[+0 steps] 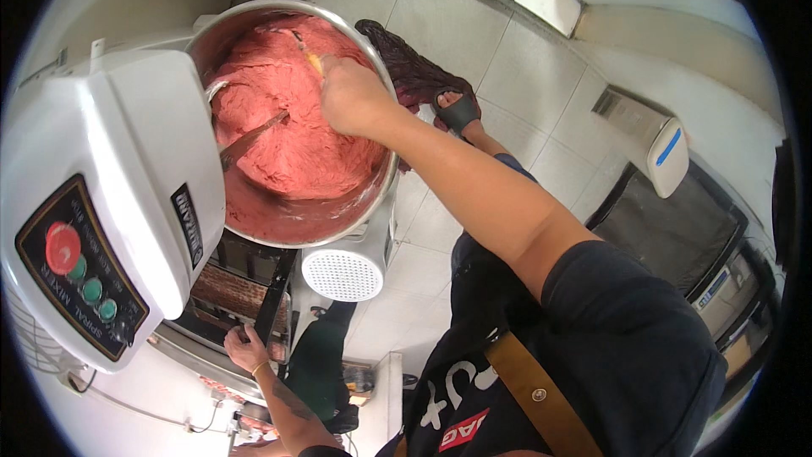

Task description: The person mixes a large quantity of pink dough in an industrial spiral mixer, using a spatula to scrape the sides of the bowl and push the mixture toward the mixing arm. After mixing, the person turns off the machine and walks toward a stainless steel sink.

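My right hand (355, 98) reaches over the steel mixing bowl (304, 242), closed around a yellow-handled tool (314, 62). The tool's dark end meets the pink-red mass (298, 165), which looks like dough or a sticky mix; how far it goes in, I cannot tell. A metal mixer arm (254, 138) slants down from the white spiral mixer head (146, 158) into this mass. My left hand is out of view.
Buttons sit on the mixer's control panel (82, 266). A dark plastic bag (412, 66) lies on the tiled floor beside a sandalled foot (458, 111). A co-worker's hand (246, 349) is beside a dark-framed rack (269, 304). A pedal bin (641, 130) stands right.
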A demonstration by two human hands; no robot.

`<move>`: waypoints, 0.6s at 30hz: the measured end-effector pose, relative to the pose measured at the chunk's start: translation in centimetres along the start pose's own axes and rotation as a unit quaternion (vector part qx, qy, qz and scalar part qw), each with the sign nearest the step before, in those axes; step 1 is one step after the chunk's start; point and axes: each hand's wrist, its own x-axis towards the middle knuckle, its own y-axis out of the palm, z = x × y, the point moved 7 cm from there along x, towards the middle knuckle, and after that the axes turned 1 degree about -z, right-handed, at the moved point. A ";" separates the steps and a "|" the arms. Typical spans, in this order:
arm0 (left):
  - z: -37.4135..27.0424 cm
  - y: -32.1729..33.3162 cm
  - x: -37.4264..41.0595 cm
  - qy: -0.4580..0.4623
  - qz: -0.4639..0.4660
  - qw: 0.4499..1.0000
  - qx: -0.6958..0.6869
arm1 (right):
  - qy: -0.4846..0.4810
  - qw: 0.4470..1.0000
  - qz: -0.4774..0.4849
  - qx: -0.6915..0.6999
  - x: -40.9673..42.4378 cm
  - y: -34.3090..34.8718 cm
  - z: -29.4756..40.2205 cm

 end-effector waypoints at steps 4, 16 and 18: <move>1.5 0.5 -0.5 -0.009 -0.006 1.000 0.016 | 0.009 0.999 -0.002 0.047 -0.7 1.9 -0.6; -1.6 0.0 1.6 0.025 -0.025 0.999 0.024 | -0.118 0.990 0.071 -0.034 8.8 9.0 3.0; -0.7 0.0 0.8 0.011 -0.020 0.999 0.025 | -0.114 0.989 0.096 -0.025 8.4 9.8 3.9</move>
